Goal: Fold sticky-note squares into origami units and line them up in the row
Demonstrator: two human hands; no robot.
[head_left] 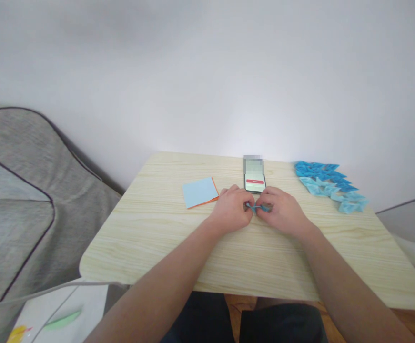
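Observation:
Between my two hands is a small folded piece of blue paper [253, 208], mostly covered by fingers. My left hand [233, 208] pinches its left end with thumb and forefinger. On the other side, my right hand [281, 209] grips the right end, its fingers curled. The fingertips of both hands nearly meet over the table. Just beyond them lies a phone [255, 178] with its screen lit. A stack of square paper sheets [200, 192], light blue on top with orange showing beneath, rests left of my left hand.
Several folded paper pieces, dark blue ones [316, 170] and light blue ones [352, 202], lie in rows at the right of the wooden table [150, 238]. A white wall stands behind it. A grey fabric-covered seat [75, 214] is at the left, with a cable [57, 287] near the table's corner.

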